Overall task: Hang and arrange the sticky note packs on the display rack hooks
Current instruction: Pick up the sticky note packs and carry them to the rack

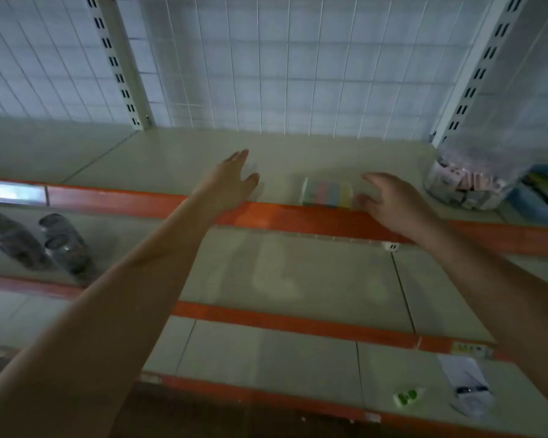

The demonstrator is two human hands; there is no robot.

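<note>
One sticky note pack point(328, 193) flat on shelf point(171, 159) near front edge: light, stiff, slick wrapper likely. Right hand point(389, 203) spread beside it, left hand point(231, 178) open, both empty. Pinch long sides.

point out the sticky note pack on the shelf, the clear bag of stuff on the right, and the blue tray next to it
sticky note pack point(328, 193): head view, on the middle coloured strip.
clear bag point(465, 181): head view, on its bulging lower front.
blue tray point(533, 211): head view, on its front wall.
</note>
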